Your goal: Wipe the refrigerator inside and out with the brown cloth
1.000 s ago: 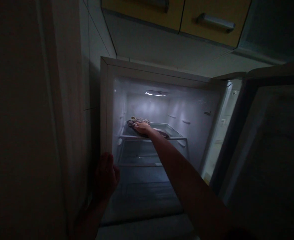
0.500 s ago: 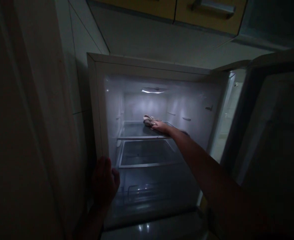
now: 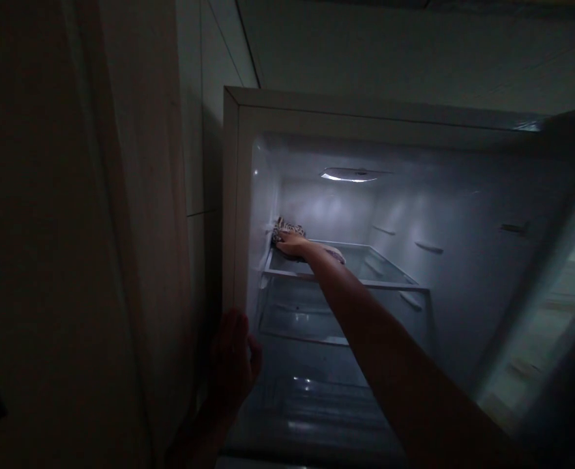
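My right hand [image 3: 291, 243] reaches deep into the refrigerator [image 3: 233, 195] and presses a patterned cloth [image 3: 287, 229] into the back left corner of the top glass shelf [image 3: 351, 260]. Part of the cloth hangs out behind the wrist, lying along the shelf. My fingers are bent over the cloth, partly hidden in the dim light. At the refrigerator's left front edge, my left hand [image 3: 233, 358] is curled round the frame, dark and in shadow.
A lit lamp [image 3: 351, 174] sits in the refrigerator's ceiling. Below are a second glass shelf [image 3: 297, 336] and a clear drawer [image 3: 331, 397]. The open door stands at the right, and a tiled wall [image 3: 209, 150] runs close along the left.
My right hand has slid the cloth leftward along the top shelf, from near its middle to the left wall. The left hand stays on the frame, while the view has turned.
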`<act>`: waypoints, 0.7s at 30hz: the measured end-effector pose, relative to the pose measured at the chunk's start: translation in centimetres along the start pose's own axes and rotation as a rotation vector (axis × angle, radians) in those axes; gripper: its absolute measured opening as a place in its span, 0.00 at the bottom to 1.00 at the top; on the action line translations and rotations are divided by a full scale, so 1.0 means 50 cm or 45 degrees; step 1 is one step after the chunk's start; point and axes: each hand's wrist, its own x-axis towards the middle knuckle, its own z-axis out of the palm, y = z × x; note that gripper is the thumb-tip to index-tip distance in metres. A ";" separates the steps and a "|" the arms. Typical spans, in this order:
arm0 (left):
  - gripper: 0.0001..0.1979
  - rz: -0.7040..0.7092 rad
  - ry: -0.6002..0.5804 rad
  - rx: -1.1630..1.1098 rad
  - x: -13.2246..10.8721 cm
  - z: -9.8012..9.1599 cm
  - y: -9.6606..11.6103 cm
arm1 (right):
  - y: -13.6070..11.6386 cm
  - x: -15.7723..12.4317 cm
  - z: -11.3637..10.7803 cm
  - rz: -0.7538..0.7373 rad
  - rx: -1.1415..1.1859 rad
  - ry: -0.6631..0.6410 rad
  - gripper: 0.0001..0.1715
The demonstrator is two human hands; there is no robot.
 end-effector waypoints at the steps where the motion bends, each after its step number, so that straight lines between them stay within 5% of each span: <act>1: 0.47 0.019 0.009 0.003 0.001 -0.001 -0.001 | -0.015 -0.006 -0.002 -0.012 0.019 -0.028 0.39; 4: 0.47 0.024 0.028 0.022 0.005 -0.003 -0.001 | -0.012 -0.072 -0.023 -0.081 0.056 -0.094 0.43; 8: 0.48 -0.023 -0.007 -0.010 0.004 -0.004 0.000 | 0.057 -0.194 -0.063 -0.275 0.183 -0.128 0.44; 12: 0.47 -0.064 -0.050 -0.041 0.001 -0.001 -0.002 | 0.136 -0.265 -0.090 -0.051 0.150 -0.033 0.39; 17: 0.45 -0.073 -0.034 -0.039 -0.003 0.002 0.001 | 0.152 -0.247 -0.075 0.391 0.049 0.199 0.31; 21: 0.48 -0.032 -0.005 -0.014 -0.003 0.002 0.001 | 0.039 -0.146 -0.034 0.523 0.076 0.303 0.32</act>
